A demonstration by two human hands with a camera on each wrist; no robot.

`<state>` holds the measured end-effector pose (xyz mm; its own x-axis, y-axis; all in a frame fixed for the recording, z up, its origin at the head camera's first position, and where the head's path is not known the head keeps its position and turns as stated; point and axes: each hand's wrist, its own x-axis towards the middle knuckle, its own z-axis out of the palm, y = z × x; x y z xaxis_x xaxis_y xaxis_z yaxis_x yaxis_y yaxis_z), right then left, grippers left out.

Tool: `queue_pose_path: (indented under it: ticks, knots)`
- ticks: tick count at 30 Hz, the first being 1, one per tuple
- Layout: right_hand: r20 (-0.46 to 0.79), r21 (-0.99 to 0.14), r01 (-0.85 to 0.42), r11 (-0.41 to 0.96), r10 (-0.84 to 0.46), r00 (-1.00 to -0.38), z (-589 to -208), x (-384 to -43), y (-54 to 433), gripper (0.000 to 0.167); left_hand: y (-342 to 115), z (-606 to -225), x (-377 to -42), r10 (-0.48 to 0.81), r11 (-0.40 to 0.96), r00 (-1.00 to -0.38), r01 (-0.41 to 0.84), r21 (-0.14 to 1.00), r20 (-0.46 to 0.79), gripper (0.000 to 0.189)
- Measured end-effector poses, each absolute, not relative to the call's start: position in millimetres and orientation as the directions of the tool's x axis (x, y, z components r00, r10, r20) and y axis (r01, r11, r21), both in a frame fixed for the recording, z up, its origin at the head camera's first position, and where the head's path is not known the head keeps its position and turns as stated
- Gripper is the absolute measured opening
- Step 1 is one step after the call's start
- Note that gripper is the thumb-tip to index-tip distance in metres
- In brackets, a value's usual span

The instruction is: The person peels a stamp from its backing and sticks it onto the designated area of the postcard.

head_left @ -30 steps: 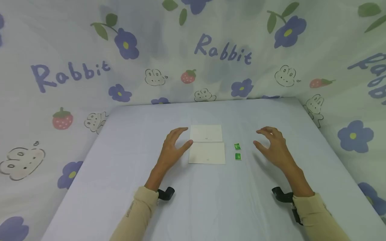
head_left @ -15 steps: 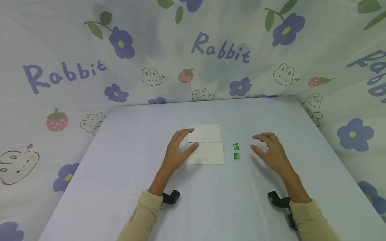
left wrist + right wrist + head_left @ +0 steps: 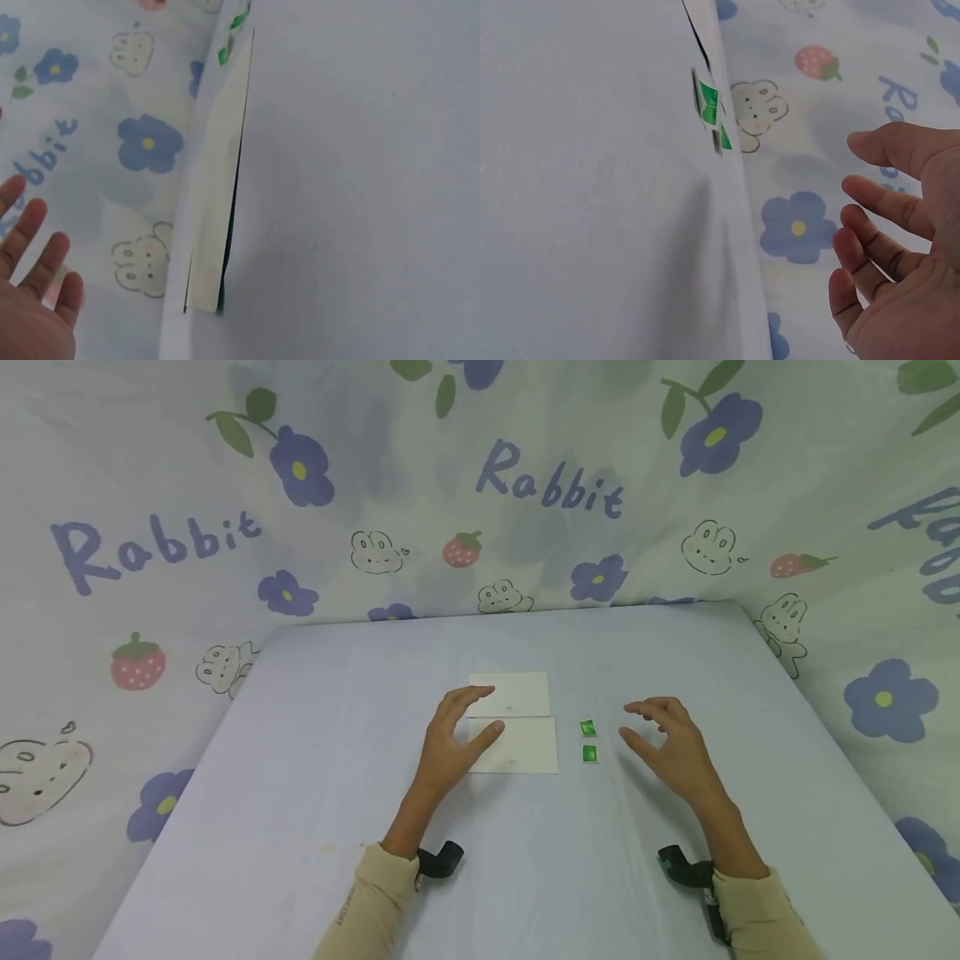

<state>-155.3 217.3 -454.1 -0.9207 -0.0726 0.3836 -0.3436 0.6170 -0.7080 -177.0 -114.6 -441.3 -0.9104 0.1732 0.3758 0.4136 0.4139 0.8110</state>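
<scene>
Two cream paper cards lie flat on the table, the far card (image 3: 517, 693) just behind the near card (image 3: 525, 747). To their right are two small green stamp-like squares, a far green square (image 3: 588, 728) and a near green square (image 3: 590, 754). My left hand (image 3: 453, 747) hovers over the cards' left edge, thumb and fingers spread apart, holding nothing. Right of the green squares, my right hand (image 3: 675, 752) is raised above the table with relaxed fingers and nothing in them. In the right wrist view a green square (image 3: 709, 103) shows with its edge slightly lifted.
A white cloth covers the table (image 3: 337, 693). Behind it hangs a curtain (image 3: 420, 485) printed with rabbits, flowers and strawberries. Black camera mounts stick out from both wrists, the left mount (image 3: 441, 860) and the right mount (image 3: 684, 866).
My left hand has moved right, so that its fingertips now overlap the cards in the head view. My right hand has shifted slightly left and nearer. The cards and green squares stay put.
</scene>
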Motion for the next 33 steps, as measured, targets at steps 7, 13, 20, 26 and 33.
queue_pose_path:
  ticks: [7,13,20,26,33]
  knots:
    - [0.349,-0.724,-0.314,0.614,-0.066,-0.935,-458.5,-153.7,216.3,0.034,-102.9,-445.9,-177.4,0.177,0.361,-0.9,0.436,0.824,0.399,0.05]
    - [0.323,-0.749,-0.299,0.592,-0.067,-0.944,-462.1,-155.0,216.5,0.034,-91.0,-445.5,-173.6,0.17,0.333,-0.904,0.428,0.84,0.393,0.049]
    - [0.333,-0.748,-0.318,0.583,-0.086,-0.939,-465.8,-156.6,217.0,0.033,-77.8,-420.7,-157.9,0.184,0.295,-0.909,0.415,0.861,0.375,0.046]
    - [0.348,-0.742,-0.34,0.578,-0.101,-0.932,-467.3,-157.0,216.9,0.032,-72.3,-416.3,-156.7,0.182,0.272,-0.906,0.419,0.866,0.381,0.045]
    - [0.34,-0.741,-0.333,0.583,-0.103,-0.935,-469.8,-157.5,216.0,0.031,-69.4,-444.6,-167.2,0.185,0.281,-0.91,0.411,0.867,0.372,0.047]
